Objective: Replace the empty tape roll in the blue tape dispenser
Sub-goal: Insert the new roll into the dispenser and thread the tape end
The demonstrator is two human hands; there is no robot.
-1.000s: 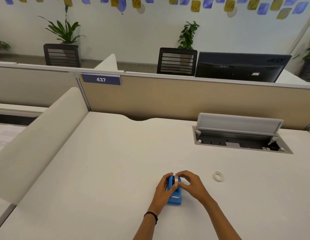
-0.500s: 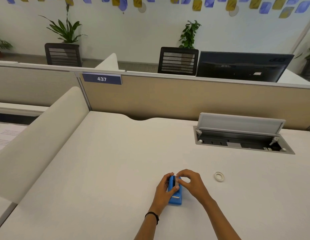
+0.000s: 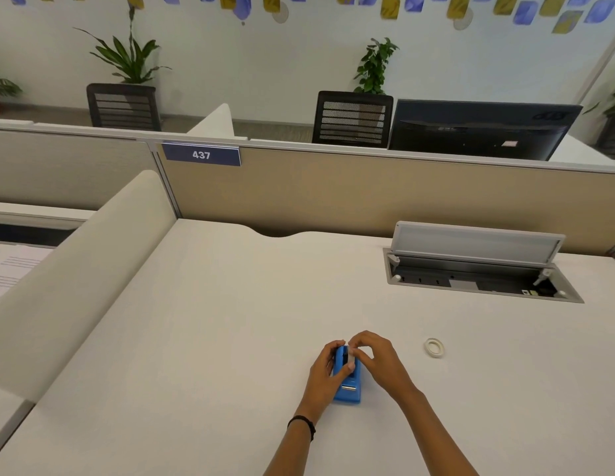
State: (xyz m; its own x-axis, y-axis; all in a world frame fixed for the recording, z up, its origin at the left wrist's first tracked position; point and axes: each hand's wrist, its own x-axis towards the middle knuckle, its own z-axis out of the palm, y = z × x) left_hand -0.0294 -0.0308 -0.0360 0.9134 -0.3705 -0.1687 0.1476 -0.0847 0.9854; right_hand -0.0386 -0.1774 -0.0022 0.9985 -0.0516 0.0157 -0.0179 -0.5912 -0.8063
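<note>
Bare forearms; black band [image 3: 303, 424] on left wrist.

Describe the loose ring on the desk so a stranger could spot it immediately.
On the pale beige desk, look below the open grey cable hatch on its right side. The small white tape ring lies flat there, alone, right of the hands holding the blue plastic tape dispenser; nothing else round sits on the desk.

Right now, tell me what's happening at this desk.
A person is working on a blue tape dispenser that sits on the desk. The left hand grips its side to steady it, while the right hand pinches something small and pale at the top, around the roll slot. Whether that is tape or the core is hard to tell. A white ring-shaped roll lies apart on the desk, to the right.
</note>
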